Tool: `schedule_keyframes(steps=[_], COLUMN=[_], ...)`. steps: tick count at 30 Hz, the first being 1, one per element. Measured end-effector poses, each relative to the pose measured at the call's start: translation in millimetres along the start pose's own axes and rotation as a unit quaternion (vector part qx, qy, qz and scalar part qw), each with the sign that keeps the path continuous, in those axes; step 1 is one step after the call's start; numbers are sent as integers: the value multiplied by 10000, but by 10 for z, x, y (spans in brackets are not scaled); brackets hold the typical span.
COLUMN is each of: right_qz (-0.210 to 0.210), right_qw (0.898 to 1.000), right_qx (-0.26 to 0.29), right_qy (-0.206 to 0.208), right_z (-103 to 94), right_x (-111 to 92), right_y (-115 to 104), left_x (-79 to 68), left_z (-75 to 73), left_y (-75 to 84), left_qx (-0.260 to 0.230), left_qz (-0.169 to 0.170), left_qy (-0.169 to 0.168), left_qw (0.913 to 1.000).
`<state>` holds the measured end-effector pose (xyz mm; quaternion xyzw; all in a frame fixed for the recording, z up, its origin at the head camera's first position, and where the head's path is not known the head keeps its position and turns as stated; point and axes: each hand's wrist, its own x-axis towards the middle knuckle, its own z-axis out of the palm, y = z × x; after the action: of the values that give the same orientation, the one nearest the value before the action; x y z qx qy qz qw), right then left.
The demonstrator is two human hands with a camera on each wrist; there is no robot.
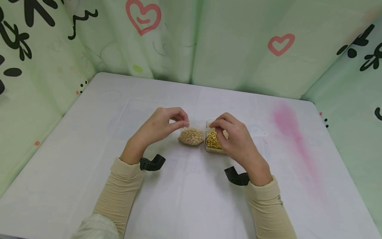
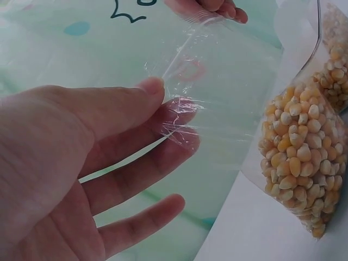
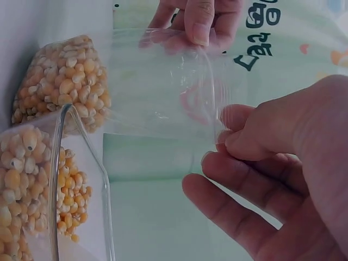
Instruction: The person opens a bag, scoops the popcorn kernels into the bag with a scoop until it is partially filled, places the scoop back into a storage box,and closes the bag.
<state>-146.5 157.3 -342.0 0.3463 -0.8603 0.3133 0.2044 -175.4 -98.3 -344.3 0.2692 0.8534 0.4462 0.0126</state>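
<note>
A clear zip bag (image 1: 191, 136) with corn kernels in its bottom stands on the table, its empty upper part stretched between both hands. My left hand (image 1: 161, 124) pinches one top corner of the bag between thumb and fingers. With thumb and index finger, my right hand (image 1: 235, 137) pinches the other top corner near the zip strip (image 3: 209, 98). Right beside the bag is a clear square container (image 1: 212, 142) of yellow corn kernels, partly hidden under the right hand in the head view. Its rim (image 3: 54, 179) shows close up in the right wrist view.
The white-covered table (image 1: 179, 199) carries a pink stain (image 1: 286, 122) on its right side. A green patterned curtain (image 1: 226, 43) hangs behind and along both sides. Black wrist mounts (image 1: 153, 162) sit on both forearms.
</note>
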Motion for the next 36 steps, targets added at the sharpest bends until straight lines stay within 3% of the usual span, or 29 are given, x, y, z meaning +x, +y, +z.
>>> schedule_keyframes(steps=[10, 18, 24, 36], right_qz=[692, 593, 615, 1372], right_qw=[9960, 9979, 9981, 9888], right_qx=[231, -15, -37, 104], right_qy=[-510, -263, -93, -582], right_z=[-2, -14, -32, -21], right_x=[19, -1, -4, -12], right_y=[-23, 5, 18, 21], left_x=[-4, -1, 7, -1], left_z=[-1, -1, -16, -19], left_y=[-5, -25, -22, -28], left_qx=[29, 55, 94, 59], left_qz=[25, 163, 81, 38], left_qy=[70, 124, 101, 45], left_qw=[10000, 9998, 9999, 10000])
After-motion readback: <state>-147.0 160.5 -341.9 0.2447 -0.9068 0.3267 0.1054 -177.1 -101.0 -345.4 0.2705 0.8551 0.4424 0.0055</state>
